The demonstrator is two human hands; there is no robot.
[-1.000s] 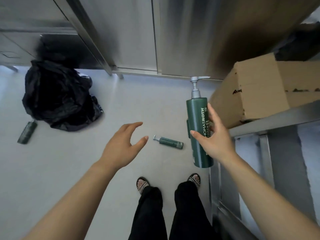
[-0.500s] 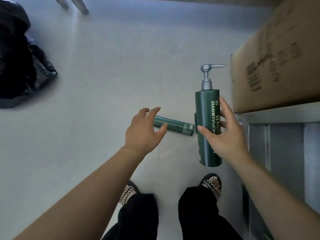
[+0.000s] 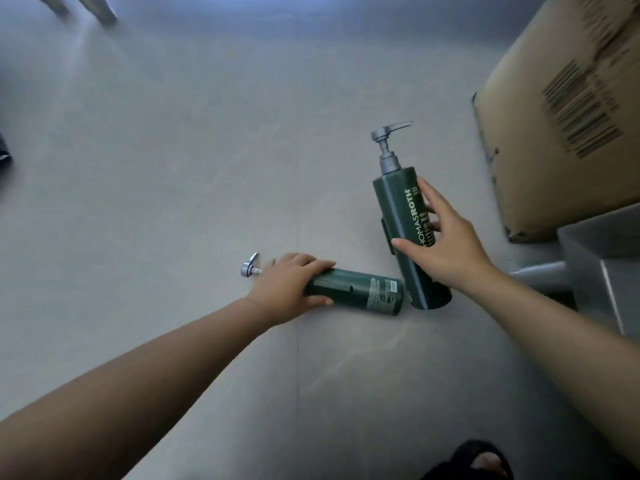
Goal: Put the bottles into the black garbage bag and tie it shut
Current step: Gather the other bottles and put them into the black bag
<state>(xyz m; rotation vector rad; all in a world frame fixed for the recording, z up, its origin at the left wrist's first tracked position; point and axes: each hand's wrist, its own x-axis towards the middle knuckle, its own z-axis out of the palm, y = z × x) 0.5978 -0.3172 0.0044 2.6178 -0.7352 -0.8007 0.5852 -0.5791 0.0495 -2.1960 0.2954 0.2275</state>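
Observation:
A dark green pump bottle (image 3: 367, 294) lies on its side on the grey floor, its grey pump head pointing left. My left hand (image 3: 289, 289) wraps over its upper half, fingers curled around it. A second, larger green pump bottle (image 3: 398, 209) with a grey pump is held off the floor, tilted with its pump pointing away from me, in my right hand (image 3: 446, 244), fingers and thumb around its body. Only a sliver of the black garbage bag (image 3: 4, 150) shows at the left edge.
A cardboard box (image 3: 561, 126) fills the upper right, resting on a grey metal shelf frame (image 3: 599, 258). Two metal legs (image 3: 93, 6) stand at the top left. My sandalled foot (image 3: 485, 460) shows at the bottom. Grey floor (image 3: 207, 133) spreads between.
The view has dropped closer to the floor. My left hand reached down from the air and closed over the lying bottle. The bag slid almost out of view at the left.

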